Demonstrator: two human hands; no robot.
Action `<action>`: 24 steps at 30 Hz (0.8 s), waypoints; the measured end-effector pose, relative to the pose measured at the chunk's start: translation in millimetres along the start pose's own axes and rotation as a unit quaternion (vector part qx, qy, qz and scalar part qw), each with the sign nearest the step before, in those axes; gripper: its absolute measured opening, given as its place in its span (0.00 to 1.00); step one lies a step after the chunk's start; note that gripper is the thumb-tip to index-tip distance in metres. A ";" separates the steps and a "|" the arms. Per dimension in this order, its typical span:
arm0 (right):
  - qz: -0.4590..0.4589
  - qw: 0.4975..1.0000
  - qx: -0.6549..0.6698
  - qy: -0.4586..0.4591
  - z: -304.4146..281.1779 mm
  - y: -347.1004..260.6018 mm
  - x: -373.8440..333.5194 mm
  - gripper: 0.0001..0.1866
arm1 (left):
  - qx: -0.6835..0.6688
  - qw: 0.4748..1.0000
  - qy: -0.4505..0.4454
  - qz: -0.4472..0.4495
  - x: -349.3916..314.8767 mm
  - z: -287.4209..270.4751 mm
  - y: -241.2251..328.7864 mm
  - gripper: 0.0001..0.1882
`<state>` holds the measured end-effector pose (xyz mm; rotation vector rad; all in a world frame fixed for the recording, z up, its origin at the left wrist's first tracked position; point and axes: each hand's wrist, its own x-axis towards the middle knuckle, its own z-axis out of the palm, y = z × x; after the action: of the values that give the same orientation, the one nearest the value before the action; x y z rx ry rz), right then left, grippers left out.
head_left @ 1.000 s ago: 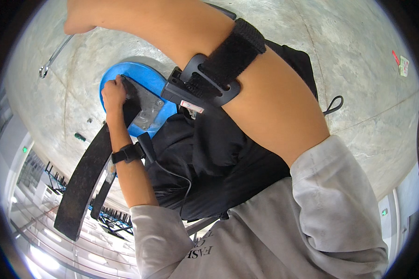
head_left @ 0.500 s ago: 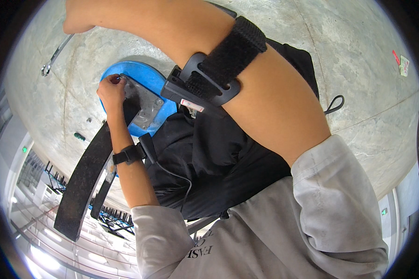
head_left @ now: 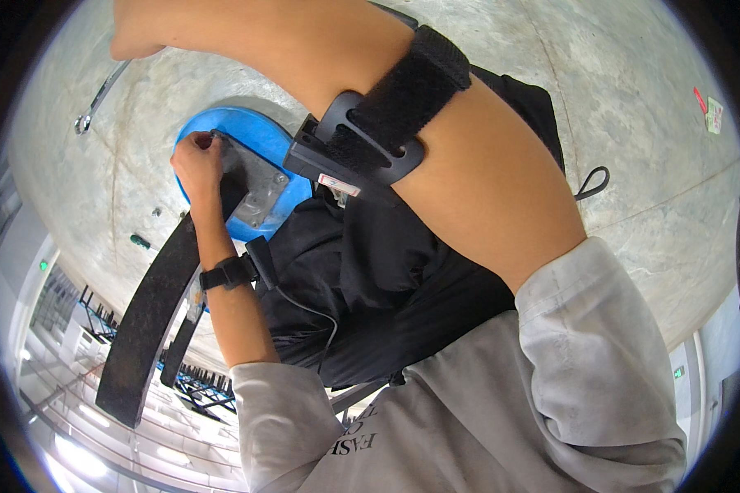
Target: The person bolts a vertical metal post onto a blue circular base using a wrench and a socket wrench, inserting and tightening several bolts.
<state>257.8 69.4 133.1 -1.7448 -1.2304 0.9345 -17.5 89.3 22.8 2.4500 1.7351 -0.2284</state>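
My left hand [head_left: 197,160] is closed in a pinch over the upper left corner of a dark metal plate [head_left: 261,193]. What is between its fingertips is too small to make out. The plate lies on a round blue disc [head_left: 284,131] like a stool seat, with bolt heads at its corners. A long curved black bar [head_left: 145,324] runs from near the plate down to the lower left, passing behind my left forearm. My right hand [head_left: 136,37] is at the upper left, its fingers hidden. From beneath it sticks out a shiny wrench [head_left: 99,97] with a ring end.
Small dark green [head_left: 141,241] and grey parts [head_left: 157,212] lie on the concrete floor [head_left: 82,193] left of the disc. A black cord loop [head_left: 592,182] and a red and white tag [head_left: 713,113] are at the right. Black cloth [head_left: 362,279] covers my lap.
Almost nothing differs. My right forearm has shifted very slightly, and my left fingers stay at the plate's corner.
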 end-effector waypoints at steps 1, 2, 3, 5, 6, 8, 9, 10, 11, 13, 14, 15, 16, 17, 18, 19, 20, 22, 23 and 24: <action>0.003 1.000 -0.002 0.000 -0.2 0.5 -3.8 0.13 | -0.002 1.000 -0.001 0.001 0.4 0.0 1.6 0.09; 0.002 1.000 -0.001 0.001 0.2 2.4 -1.3 0.13 | -0.004 1.000 -0.001 -0.003 -0.6 -1.4 1.0 0.09; 0.003 1.000 0.001 -0.001 1.1 2.7 -0.8 0.13 | -0.006 1.000 0.000 -0.008 -1.5 -2.1 0.4 0.09; 0.001 1.000 0.003 -0.001 3.6 1.1 3.2 0.13 | -0.012 1.000 0.000 0.001 -1.5 -1.1 -1.3 0.09; 0.002 1.000 0.001 0.000 3.8 1.2 3.8 0.13 | -0.020 1.000 0.001 0.011 -0.9 -0.5 -1.5 0.09; 0.001 1.000 0.001 -0.003 3.8 1.3 3.5 0.13 | -0.013 1.000 0.001 0.013 -0.3 -0.3 -1.0 0.09; 0.000 1.000 0.002 -0.003 4.5 1.3 3.6 0.13 | -0.006 1.000 0.002 0.016 -0.3 -0.9 -0.3 0.09; 0.000 1.000 0.003 -0.002 4.2 1.6 3.5 0.13 | -0.006 1.000 0.002 0.015 -0.5 -1.7 0.3 0.09; -0.002 1.000 0.004 -0.003 4.4 1.5 2.3 0.13 | 0.002 1.000 0.002 0.015 -1.1 -3.1 0.7 0.10; -0.004 1.000 0.006 -0.001 4.8 1.9 0.7 0.13 | 0.010 1.000 0.001 0.015 -0.9 -5.9 1.9 0.10; -0.003 1.000 0.006 0.000 4.2 1.9 -0.4 0.13 | 0.021 1.000 -0.015 -0.008 -0.1 -6.8 3.4 0.11; -0.001 1.000 0.004 0.002 1.7 5.0 -5.2 0.13 | 0.032 0.998 -0.031 -0.032 0.4 -7.0 4.5 0.12; -0.002 1.000 0.005 0.002 0.3 5.3 -5.9 0.13 | 0.032 0.999 -0.030 -0.032 0.8 -5.9 4.1 0.12; -0.001 1.000 0.005 0.003 -0.5 5.9 -6.5 0.13 | 0.040 0.998 -0.031 -0.036 1.4 -4.4 1.7 0.13; -0.002 1.000 0.005 0.003 -0.9 5.4 -8.6 0.13 | 0.048 0.998 -0.032 -0.041 1.7 -3.1 -0.8 0.14; -0.002 1.000 0.007 0.004 -0.8 6.7 -7.8 0.13 | 0.048 0.998 -0.032 -0.041 1.6 -2.0 -3.4 0.14; -0.003 1.000 0.007 0.005 -0.9 6.7 -9.7 0.13 | 0.040 0.998 -0.024 -0.040 0.9 -1.6 -4.5 0.13; -0.003 1.000 0.009 0.005 0.8 8.0 -11.0 0.13 | 0.033 0.999 -0.016 -0.039 -0.2 -1.7 -7.2 0.13; -0.001 1.000 0.008 0.005 0.6 8.9 -10.2 0.13 | 0.013 0.999 -0.018 -0.032 -0.7 -3.9 -3.9 0.12; -0.001 1.000 0.008 0.005 -0.5 9.7 -10.3 0.13 | -0.006 0.999 -0.019 -0.026 -0.9 -5.7 -0.4 0.12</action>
<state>259.3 57.4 125.9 -1.7328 -1.2142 0.9309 -17.9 89.6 28.5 2.3784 1.7812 -0.2681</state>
